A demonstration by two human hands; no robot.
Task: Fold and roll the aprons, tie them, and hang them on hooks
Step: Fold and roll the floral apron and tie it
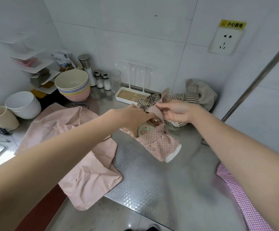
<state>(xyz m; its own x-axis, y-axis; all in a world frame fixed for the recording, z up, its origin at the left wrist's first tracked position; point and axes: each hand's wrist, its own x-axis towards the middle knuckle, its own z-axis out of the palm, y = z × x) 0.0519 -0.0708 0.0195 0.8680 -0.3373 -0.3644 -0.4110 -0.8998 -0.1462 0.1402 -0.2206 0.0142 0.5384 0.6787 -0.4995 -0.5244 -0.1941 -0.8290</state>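
Forearms fill the near field, both reaching to about 12 o'clock over the steel bench (152, 172). Checked pink cloth (240, 194) hangs at 4 o'clock, role unclear.

Polka-dot apron (158, 144): rolled into a bundle at bench centre. Left hand (135, 117) presses into its top, fingers partly buried in the cloth, so that grip cannot be read. Right hand (175, 110) pinches the dotted strap (164, 95), held up just beyond the roll. Judged: rolling done, tying under way, knot not yet closed.

Plain pink apron (79, 147): spread flat and creased at 9 o'clock, unrolled.

Striped apron (195, 95): heaped at 1 o'clock against the wall, loose.

No apron hangs anywhere; no hooks identified in view. Estimate: one of three nearly finished, two untouched.
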